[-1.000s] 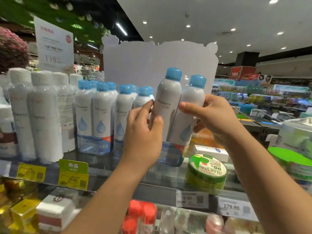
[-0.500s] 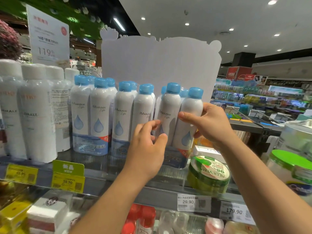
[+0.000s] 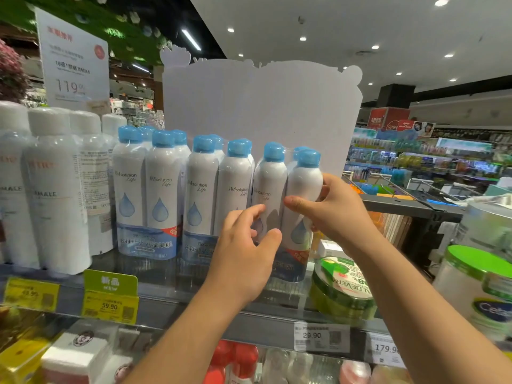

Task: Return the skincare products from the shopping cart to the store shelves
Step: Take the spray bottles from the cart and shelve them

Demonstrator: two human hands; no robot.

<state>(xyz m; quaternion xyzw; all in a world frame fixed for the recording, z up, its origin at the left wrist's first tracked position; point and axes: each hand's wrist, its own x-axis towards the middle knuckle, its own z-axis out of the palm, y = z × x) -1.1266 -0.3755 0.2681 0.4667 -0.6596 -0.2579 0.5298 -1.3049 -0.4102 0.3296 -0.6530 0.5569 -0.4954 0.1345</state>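
A shrink-wrapped twin pack of white spray bottles with blue caps (image 3: 288, 189) stands upright on the glass shelf (image 3: 155, 286), at the right end of a row of like packs (image 3: 155, 195). My right hand (image 3: 335, 214) grips the pack's right bottle, thumb across its front and fingers behind it. My left hand (image 3: 246, 250) holds the lower front of the pack's left bottle, fingers and thumb curled around it.
A green aloe vera jar (image 3: 343, 289) lies tilted just right of the pack. Tall white bottles (image 3: 52, 189) fill the shelf's left. A white cardboard display (image 3: 260, 112) rises behind. Price tags (image 3: 110, 306) line the shelf edge; a green-lidded tub (image 3: 482, 278) stands far right.
The twin pack came down from a raised, tilted position and now stands upright on the shelf beside the row. Both hands lowered with it and stay on it.
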